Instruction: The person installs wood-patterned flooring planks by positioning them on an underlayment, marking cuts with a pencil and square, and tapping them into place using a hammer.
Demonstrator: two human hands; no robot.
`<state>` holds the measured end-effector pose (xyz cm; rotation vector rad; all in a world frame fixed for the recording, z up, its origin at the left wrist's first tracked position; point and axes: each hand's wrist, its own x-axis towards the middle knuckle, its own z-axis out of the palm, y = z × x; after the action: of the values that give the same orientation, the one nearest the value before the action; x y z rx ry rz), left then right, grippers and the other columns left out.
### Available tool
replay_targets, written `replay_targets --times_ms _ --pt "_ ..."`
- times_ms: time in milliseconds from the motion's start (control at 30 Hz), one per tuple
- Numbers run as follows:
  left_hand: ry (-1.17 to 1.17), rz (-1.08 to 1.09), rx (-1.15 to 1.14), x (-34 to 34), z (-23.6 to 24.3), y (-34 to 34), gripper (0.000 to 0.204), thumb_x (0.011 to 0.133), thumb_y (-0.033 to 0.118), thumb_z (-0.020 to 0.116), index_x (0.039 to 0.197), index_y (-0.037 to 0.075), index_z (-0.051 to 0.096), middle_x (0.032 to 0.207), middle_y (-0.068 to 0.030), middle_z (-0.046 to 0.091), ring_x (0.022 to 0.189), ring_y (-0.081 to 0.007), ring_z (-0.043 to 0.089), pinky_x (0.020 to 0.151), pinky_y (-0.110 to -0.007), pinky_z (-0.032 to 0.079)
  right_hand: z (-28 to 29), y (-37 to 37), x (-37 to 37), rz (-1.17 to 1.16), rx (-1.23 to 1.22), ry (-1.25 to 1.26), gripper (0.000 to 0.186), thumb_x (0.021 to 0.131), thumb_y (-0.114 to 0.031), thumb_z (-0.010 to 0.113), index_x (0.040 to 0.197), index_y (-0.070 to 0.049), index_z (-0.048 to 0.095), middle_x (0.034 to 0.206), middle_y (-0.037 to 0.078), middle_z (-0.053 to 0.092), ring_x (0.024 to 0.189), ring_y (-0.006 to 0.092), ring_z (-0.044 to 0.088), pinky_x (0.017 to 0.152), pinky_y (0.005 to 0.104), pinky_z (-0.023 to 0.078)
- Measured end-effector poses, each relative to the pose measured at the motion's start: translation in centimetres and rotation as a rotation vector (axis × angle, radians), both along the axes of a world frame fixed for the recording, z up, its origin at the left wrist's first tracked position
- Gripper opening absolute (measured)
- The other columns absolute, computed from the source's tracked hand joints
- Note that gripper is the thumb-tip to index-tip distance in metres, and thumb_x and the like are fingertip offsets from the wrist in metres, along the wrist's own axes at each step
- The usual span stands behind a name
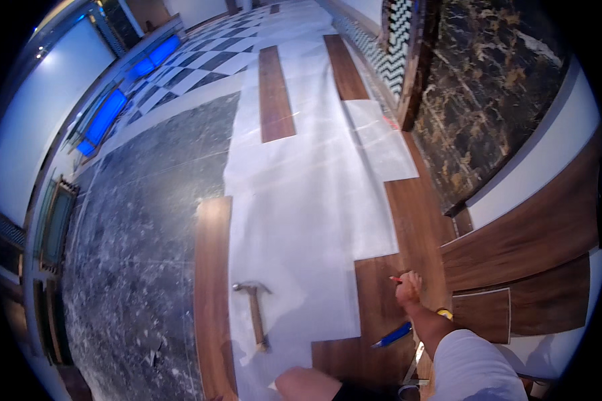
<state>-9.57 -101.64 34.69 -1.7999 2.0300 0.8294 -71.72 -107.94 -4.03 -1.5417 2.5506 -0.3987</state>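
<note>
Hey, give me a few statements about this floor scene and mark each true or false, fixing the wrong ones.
1. The hammer lies on the white sheet. True.
2. The right hand holds the hammer. False: it holds a slim red tool.
3. The blue tool lies on the brown planks. True.
4. The hammer lies right of the blue tool. False: it lies to its left.

Pencil [396, 279]: red. Knife [394, 335]: blue. Planks [213, 294]: brown, wood-grained. Sheet [294, 227]: white. Hammer [255, 319]: tan handle. Floor tiles [211, 61]: dark-and-white checks. Wall panel [488, 100]: black, gold-brown mottling. Sleeve [475, 367]: white.
</note>
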Motion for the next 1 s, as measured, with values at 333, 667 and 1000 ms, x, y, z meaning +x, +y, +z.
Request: replay_targets --times_ms 333,667,1000 --pt "-0.072 0.381 -0.284 2.0 7.1 21.2 0.035 0.094 0.024 0.059 0.121 0.003 0.065 0.109 -0.0208 0.069 0.103 -0.0418 0.064 0.096 -0.049 0.049 0.2 -1.3 1.7 0.118 -0.086 0.168 0.006 0.079 -0.006 0.058 0.084 -0.008 0.061 0.092 0.014 0.059 0.092 0.0372 0.057 0.08 0.0492 0.046" --pt "0.409 0.259 -0.72 6.1 1.9 22.7 0.019 0.073 0.017 0.068 0.087 0.004 0.065 0.096 -0.0139 0.066 0.097 -0.033 0.065 0.085 -0.046 0.052 6.2 1.8 6.0 0.388 -0.021 0.142 0.029 0.093 -0.027 0.06 0.089 -0.002 0.073 0.087 0.017 0.071 0.083 0.0335 0.069 0.079 0.0455 0.056" --pt "0.368 0.644 -0.536 7.9 5.8 21.2 0.016 0.079 0.018 0.066 0.072 0.006 0.058 0.077 -0.0122 0.058 0.079 -0.0332 0.059 0.074 -0.044 0.049 5.4 -0.6 26.3 1.001 -0.073 -0.075 0.032 0.094 -0.023 0.057 0.1 0.006 0.069 0.095 0.026 0.068 0.078 0.0355 0.068 0.071 0.0478 0.056"
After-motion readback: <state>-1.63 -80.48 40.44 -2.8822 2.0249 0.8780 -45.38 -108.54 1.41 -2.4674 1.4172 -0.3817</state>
